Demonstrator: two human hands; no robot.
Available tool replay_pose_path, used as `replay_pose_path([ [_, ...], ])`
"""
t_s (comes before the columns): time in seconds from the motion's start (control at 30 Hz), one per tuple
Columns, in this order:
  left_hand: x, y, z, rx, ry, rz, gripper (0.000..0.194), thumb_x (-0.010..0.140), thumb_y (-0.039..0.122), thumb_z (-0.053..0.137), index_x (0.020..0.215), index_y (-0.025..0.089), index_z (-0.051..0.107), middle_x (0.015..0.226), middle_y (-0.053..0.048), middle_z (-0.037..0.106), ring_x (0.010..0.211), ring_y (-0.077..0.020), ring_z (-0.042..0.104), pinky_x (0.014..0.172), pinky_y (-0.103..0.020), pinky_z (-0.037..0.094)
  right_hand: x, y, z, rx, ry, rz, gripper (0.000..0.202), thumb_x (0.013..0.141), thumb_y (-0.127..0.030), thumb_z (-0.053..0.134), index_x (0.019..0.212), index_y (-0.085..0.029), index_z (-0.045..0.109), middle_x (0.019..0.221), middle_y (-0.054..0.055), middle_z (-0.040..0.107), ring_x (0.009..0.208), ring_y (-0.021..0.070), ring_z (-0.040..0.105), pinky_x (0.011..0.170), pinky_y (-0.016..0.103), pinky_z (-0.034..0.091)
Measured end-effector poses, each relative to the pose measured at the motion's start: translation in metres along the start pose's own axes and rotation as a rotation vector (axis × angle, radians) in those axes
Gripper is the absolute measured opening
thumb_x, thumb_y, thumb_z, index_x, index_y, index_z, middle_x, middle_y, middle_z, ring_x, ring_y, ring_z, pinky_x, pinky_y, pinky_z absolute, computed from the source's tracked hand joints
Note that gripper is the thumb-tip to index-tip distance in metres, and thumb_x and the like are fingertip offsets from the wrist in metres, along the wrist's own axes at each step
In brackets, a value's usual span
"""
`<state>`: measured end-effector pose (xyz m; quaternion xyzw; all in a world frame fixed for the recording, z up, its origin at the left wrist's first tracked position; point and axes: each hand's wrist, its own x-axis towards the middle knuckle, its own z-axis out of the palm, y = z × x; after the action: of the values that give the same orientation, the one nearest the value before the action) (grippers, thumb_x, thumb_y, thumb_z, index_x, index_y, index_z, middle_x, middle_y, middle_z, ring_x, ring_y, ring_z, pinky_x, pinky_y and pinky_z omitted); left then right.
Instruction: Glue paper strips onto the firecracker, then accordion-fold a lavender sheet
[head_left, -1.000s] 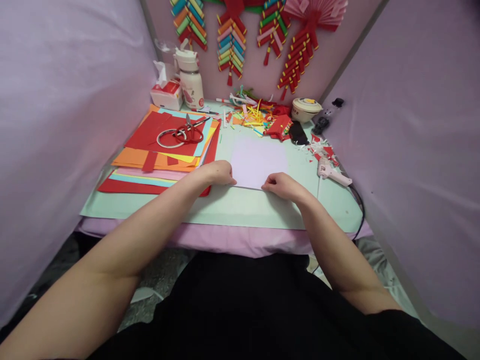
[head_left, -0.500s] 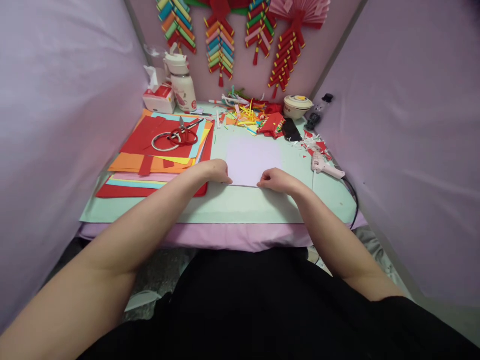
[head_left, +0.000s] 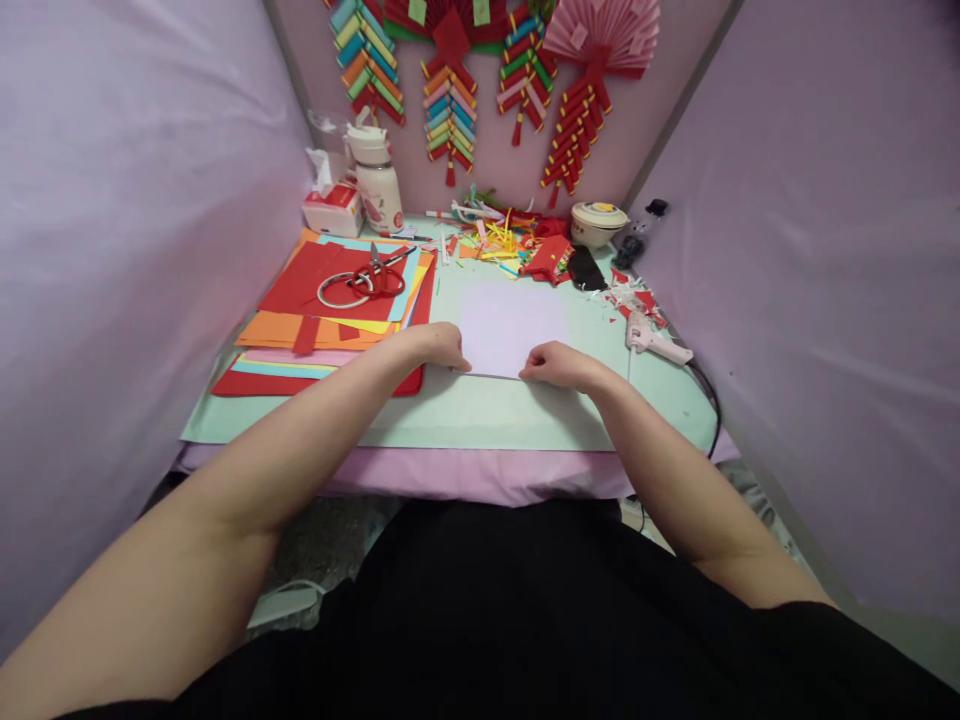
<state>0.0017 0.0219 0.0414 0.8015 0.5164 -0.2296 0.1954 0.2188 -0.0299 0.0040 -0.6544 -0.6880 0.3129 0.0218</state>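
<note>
A pale lilac sheet of paper (head_left: 510, 320) lies on the mint-green table cover (head_left: 480, 425), in front of my body. My left hand (head_left: 448, 346) is closed at the sheet's near left corner, thumb and fingers pinching its edge. At the near right corner my right hand (head_left: 551, 364) pinches the same edge with its fingers curled. To the left is a stack of coloured paper (head_left: 307, 270), with red-handled scissors (head_left: 379, 278) and a roll of tape (head_left: 345, 290) on top.
Behind the sheet are paper scraps (head_left: 499, 238), a black phone (head_left: 585, 268) and a lidded bowl (head_left: 598, 222). A glue gun (head_left: 656, 342) with its cable lies at the right. A white bottle (head_left: 379, 190) and a tissue box (head_left: 334, 210) stand at the back left.
The camera view has shifted slightly, so the table and wall decorations appear a little lower and further right. Both hands keep their places at the sheet's near edge.
</note>
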Motion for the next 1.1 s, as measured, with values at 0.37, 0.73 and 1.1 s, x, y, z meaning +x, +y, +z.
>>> replay_pose_path([
  [0.37, 0.003, -0.009, 0.005, -0.054, 0.039, 0.032, 0.047, 0.076, 0.046, 0.061, 0.111, 0.017, 0.071, 0.107, -0.009, 0.072, 0.090, -0.0207, 0.065, 0.071, -0.023, 0.046, 0.000, -0.036, 0.011, -0.008, 0.081, 0.003, 0.023, 0.080, -0.038, 0.063, 0.085, -0.017, 0.070, 0.081, 0.004, 0.067, 0.073, 0.0137, 0.056, 0.069, 0.025, 0.040],
  [0.73, -0.008, -0.006, 0.000, -0.086, 0.059, -0.001, 0.041, 0.073, 0.042, 0.064, 0.106, 0.019, 0.072, 0.103, -0.006, 0.073, 0.087, -0.0190, 0.065, 0.067, -0.021, 0.045, 0.011, -0.031, 0.014, 0.014, 0.035, 0.005, 0.020, 0.078, -0.037, 0.062, 0.078, -0.018, 0.067, 0.074, 0.001, 0.063, 0.061, 0.0102, 0.049, 0.057, 0.023, 0.034],
  [1.1, -0.004, -0.003, -0.003, 0.032, -0.010, 0.046, 0.047, 0.077, 0.043, 0.061, 0.114, 0.015, 0.069, 0.115, -0.010, 0.070, 0.097, -0.0230, 0.063, 0.075, -0.024, 0.046, 0.016, -0.027, 0.014, 0.065, -0.009, -0.017, 0.018, 0.075, -0.035, 0.065, 0.077, -0.017, 0.067, 0.072, 0.000, 0.064, 0.059, 0.0101, 0.050, 0.052, 0.022, 0.034],
])
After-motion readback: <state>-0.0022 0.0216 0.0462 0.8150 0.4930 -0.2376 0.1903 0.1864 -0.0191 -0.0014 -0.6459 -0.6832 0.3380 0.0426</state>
